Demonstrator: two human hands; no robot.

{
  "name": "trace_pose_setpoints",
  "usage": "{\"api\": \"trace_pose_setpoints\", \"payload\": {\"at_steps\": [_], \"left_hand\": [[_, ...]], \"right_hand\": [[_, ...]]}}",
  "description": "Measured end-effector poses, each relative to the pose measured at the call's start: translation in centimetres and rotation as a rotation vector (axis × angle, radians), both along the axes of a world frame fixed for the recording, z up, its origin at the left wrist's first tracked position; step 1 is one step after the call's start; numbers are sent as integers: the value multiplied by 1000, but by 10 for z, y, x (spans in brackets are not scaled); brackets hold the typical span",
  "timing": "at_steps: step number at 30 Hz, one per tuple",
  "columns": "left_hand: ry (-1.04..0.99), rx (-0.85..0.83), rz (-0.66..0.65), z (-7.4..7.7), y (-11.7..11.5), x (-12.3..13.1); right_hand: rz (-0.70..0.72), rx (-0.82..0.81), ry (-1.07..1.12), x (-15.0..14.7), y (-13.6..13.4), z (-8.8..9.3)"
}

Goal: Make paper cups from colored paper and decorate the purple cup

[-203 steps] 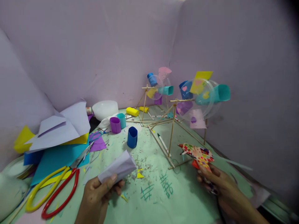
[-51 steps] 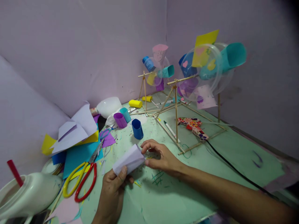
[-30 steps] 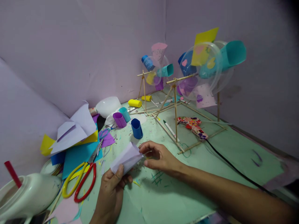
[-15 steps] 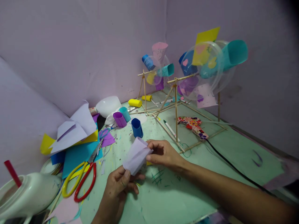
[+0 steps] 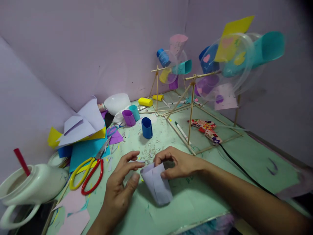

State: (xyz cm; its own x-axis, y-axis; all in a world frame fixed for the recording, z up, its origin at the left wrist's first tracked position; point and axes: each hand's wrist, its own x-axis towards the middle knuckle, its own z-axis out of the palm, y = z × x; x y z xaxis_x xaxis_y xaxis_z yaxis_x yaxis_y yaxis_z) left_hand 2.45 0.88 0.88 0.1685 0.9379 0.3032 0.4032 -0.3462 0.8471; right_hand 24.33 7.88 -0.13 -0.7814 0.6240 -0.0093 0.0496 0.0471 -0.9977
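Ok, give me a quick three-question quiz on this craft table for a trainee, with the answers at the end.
1. True or false: the right hand grips the top of the lavender paper.
2. What lies on the table just left of the left hand? A) scissors B) a hammer C) a stapler
3. Fill in: the upright paper tube nearest beyond the hands is ___.
Key: 1 true; 2 A; 3 blue.
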Motion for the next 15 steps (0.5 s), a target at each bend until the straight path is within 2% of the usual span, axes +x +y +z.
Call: {"api": "trace_pose_setpoints", "payload": {"at_steps": [3, 6, 15], "left_hand": [[108, -57, -60, 2, -1, 3], [162, -88, -57, 3, -1, 5], [110, -101, -20, 2, -2, 10]], "right_hand": [[27, 70, -22, 0, -1, -1], [24, 95, -44, -1, -2, 1], [-117, 65, 49, -6, -7, 1]]}}
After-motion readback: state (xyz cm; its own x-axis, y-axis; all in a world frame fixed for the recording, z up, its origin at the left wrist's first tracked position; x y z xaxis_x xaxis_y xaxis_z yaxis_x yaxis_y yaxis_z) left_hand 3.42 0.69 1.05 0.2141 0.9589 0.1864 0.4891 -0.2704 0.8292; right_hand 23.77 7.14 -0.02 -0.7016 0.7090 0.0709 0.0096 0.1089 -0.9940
